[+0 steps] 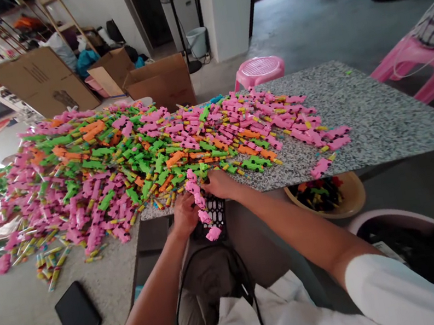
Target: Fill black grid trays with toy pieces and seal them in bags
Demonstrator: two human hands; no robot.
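Note:
A black tray with honeycomb holes (218,215) lies over my lap at the table's edge. A row of small pink toy figures (197,196) runs down it. My left hand (186,212) is curled at the row's left side, its fingertips partly hidden behind the pink figures. From the right, my right hand (219,184) reaches to the top of the tray with its fingers bent together. What either hand pinches is too small or hidden to make out. Just beyond my hands lies a big heap of pink, green and orange toys (141,158) with yellow-tipped clear tubes.
The heap covers much of the speckled stone table (384,118). A black phone (78,317) lies at the near left. Below the table's right side are a tan basin (356,197) with dark pieces and a larger pink tub (379,215). Cardboard boxes (162,83) and a pink stool (259,69) stand beyond.

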